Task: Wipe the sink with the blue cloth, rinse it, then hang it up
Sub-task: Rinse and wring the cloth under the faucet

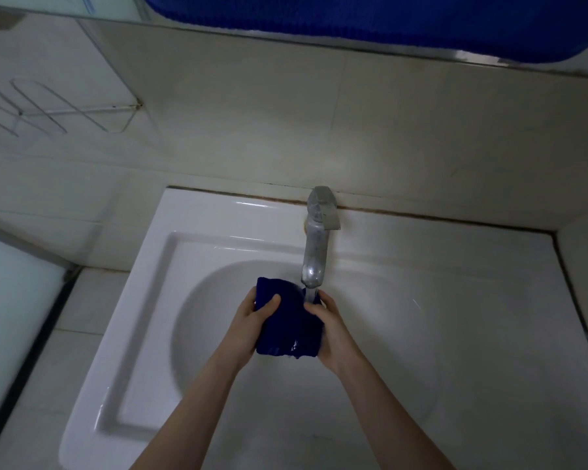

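Note:
A folded dark blue cloth hangs over the round bowl of the white sink, directly under the spout of the metal tap. A thin stream of water runs from the spout onto the cloth's top right corner. My left hand grips the cloth's left side, thumb on the front. My right hand holds its right side. Drops fall from the cloth's lower edge.
A wire rack is fixed to the tiled wall at the upper left. A mirror edge runs along the top, reflecting blue fabric. A frosted glass panel stands at the left. A tiled ledge borders the sink on the right.

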